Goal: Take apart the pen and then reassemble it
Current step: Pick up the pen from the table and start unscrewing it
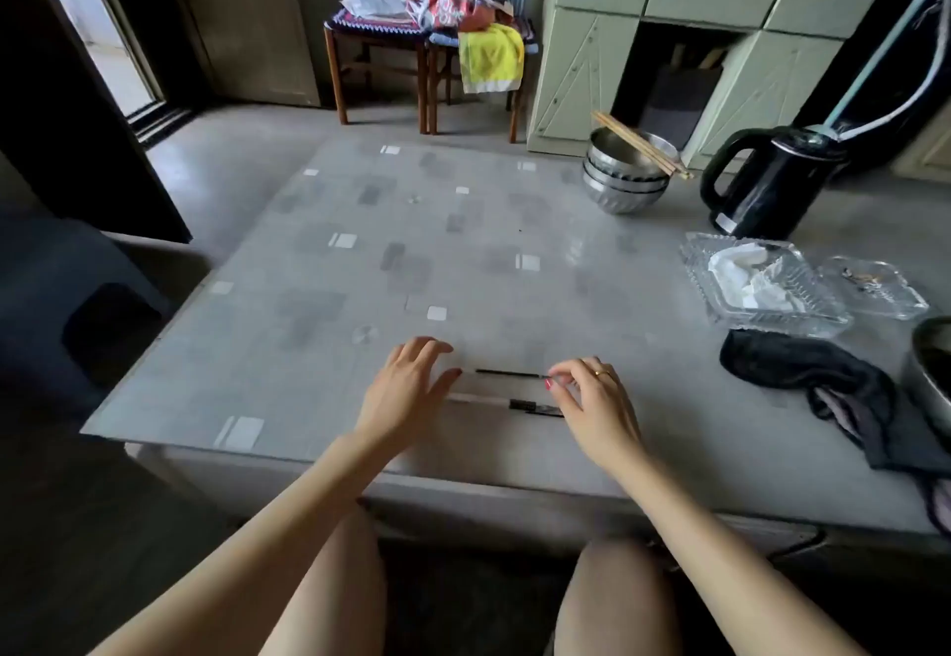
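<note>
The pen lies in parts near the table's front edge. A thin black ink refill (pixel 507 374) stretches left to right between my hands. My right hand (pixel 592 398) pinches its right end between thumb and forefinger. Just in front of it lies the pen barrel (pixel 509 404), clear on the left with a black grip section on the right. My left hand (pixel 411 388) hovers with spread fingers at the left ends of both parts and holds nothing.
A grey patterned table (pixel 360 264) carries stacked steel bowls (pixel 625 177) with chopsticks, a black kettle (pixel 767 182), two glass dishes (pixel 761 285), a dark cloth (pixel 803 372) and a pot rim (pixel 931 372) on the right. Stools with cloths stand behind.
</note>
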